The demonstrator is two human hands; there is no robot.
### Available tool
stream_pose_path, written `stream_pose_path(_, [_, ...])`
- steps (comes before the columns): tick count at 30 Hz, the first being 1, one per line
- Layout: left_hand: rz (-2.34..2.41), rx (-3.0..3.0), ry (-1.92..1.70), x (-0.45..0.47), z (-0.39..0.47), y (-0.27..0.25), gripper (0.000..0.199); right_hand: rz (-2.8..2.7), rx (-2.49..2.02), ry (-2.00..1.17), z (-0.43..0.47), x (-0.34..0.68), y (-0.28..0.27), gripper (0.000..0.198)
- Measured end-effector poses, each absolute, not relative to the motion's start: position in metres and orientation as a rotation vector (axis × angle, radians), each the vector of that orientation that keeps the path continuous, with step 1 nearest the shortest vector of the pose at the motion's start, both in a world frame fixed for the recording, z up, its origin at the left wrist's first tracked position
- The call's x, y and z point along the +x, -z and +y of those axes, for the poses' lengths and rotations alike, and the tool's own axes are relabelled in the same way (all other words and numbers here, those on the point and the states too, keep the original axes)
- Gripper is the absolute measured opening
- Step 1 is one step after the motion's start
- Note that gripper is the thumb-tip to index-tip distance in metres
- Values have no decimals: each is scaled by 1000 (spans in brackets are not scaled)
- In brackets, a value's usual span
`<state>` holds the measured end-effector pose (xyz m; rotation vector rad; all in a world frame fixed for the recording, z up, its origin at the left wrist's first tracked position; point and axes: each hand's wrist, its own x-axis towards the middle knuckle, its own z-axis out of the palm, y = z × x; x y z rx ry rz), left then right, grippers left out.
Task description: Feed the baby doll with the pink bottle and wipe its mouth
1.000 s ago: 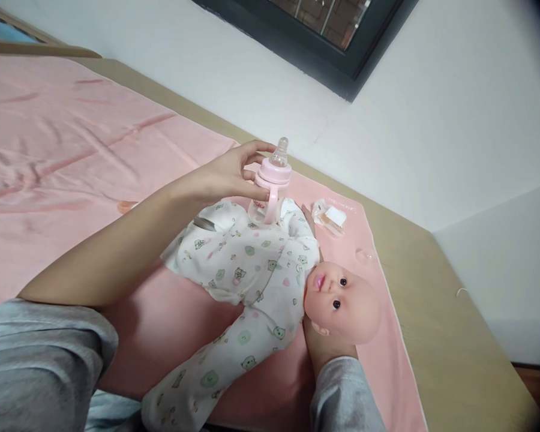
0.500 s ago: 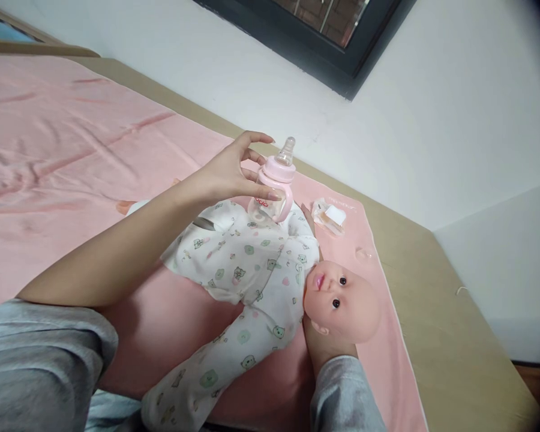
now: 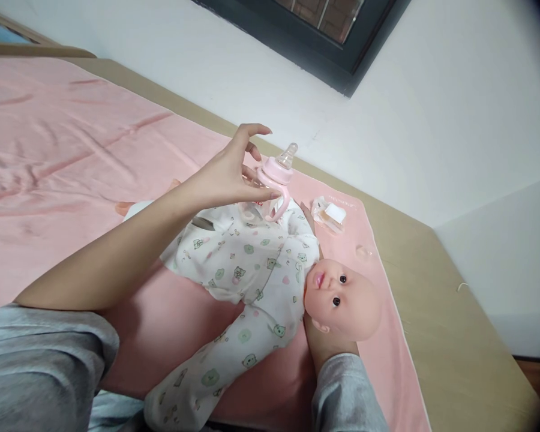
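Note:
My left hand (image 3: 234, 174) pinches a small clear baby bottle (image 3: 275, 171) with a pink collar and pink handles. Its thumb lies at the near handle, while the index finger is lifted off. Tilted slightly to the right, the bottle is over the chest of a baby doll (image 3: 238, 252), teat upward. The doll lies face up in a white printed outfit, its bald head to the right. Behind its neck passes my right forearm; a bit of my right hand (image 3: 308, 215) shows past the shoulder, its fingers mostly hidden. A dark grey strip (image 3: 203, 224) lies on the outfit.
A pink blanket (image 3: 63, 144) covers much of the tan bed surface (image 3: 441, 300). Beyond the doll's head are an opened clear packet (image 3: 328, 214) with a white piece and a small clear cap-like object (image 3: 364, 252). A white wall and dark-framed window (image 3: 315, 54) stand behind.
The bottle has tipped a little further, its base swinging left and its teat leaning right. My left index finger has risen away from the collar. The doll and right arm stay about the same.

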<state>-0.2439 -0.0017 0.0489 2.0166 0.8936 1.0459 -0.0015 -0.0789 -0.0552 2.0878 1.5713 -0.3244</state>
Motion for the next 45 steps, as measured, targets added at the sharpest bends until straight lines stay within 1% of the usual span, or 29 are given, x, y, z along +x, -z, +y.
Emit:
stream_pose_path(2, [897,2027,-1065,-244,0,-48,85,1185,1895,502,-81,-14,40,42])
stream_pose_path(4, [887,2041,-1075,-245,2,-47,83,964,1690,583,-84,-26,23,44])
stream_pose_path(6, [888,2054,-1070,-246,2,-48,79,857,1533,580,-87,-37,9,40])
stream_pose_path(8, [905,2057,-1056,-248,1,-49,76,754,1418,572,-89,-43,-1,31])
stream_pose_path(11, [923,2064,-1068,-249,-2,-52,73,646,1356,572,-88,-47,-8,23])
stream_pose_path(14, [910,2085,-1067,-247,-3,-53,68,631,1357,582,-87,-48,-9,17])
stream_pose_path(16, [863,2113,-1047,-246,-3,-52,64,595,1394,573,-86,-48,-9,18])
stream_pose_path(21, [802,2222,-1027,-242,-8,-52,58,474,1397,640,-83,-48,-7,45])
stream_pose_path(24, [814,2264,-967,-239,-13,-54,57,457,1386,680,-85,-46,-5,51])
stream_pose_path(28, [798,2304,-903,-238,-20,-56,57,502,1452,611,-90,-45,-3,48])
stream_pose_path(30, [802,2318,-889,-238,-22,-56,57,548,1455,587,-92,-46,-4,40])
stream_pose_path(32, [814,2354,-886,-238,-25,-57,58,648,1506,588,-92,-45,-4,29])
stream_pose_path(33, [815,2388,-883,-238,-26,-58,58,742,1555,589,-92,-44,-4,28])
stream_pose_path(36, [761,2537,-799,-239,-33,-62,59,1005,1714,618,-92,-37,2,42])
stream_pose_path(38, [683,2649,-665,-239,-38,-65,56,1025,1835,655,-92,-32,8,40])
stream_pose_path(41, [604,2812,-458,-238,-46,-66,47,864,1963,714,-94,-26,16,33])
stream_pose_path(45, [512,2993,-401,-234,-54,-61,43,770,1818,683,-95,-23,23,35])
